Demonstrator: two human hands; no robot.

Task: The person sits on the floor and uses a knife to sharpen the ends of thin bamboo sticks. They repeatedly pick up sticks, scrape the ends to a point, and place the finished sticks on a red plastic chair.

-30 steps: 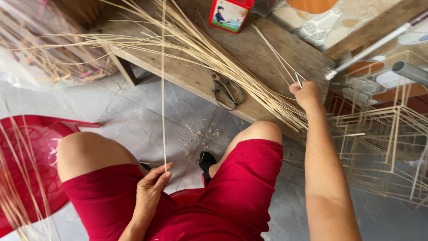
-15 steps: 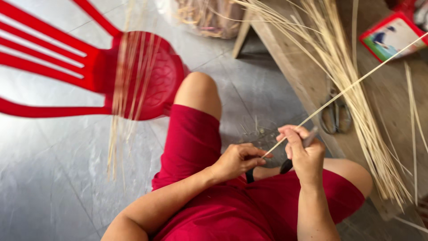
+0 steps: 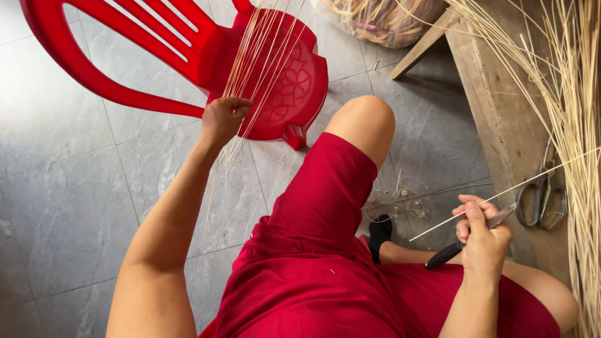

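chair (image 3: 188, 69): at ten o'clock, on the floor (image 3: 62, 188)
thin sticks (image 3: 256, 56): on the chair seat
bench (image 3: 501, 112): at two o'clock
scissors (image 3: 541, 197): on the bench, at three o'clock
loose strips (image 3: 573, 125): along the bench, right of scissors
bag (image 3: 382, 19): at twelve o'clock, behind the bench leg

A grey tiled floor (image 3: 69, 188) is seen bearing a red plastic chair (image 3: 275, 94), on which thin cane strips (image 3: 263, 50) are laid. A wooden bench (image 3: 501, 106) carries loose pale canes (image 3: 566, 94) and scissors (image 3: 541, 197)
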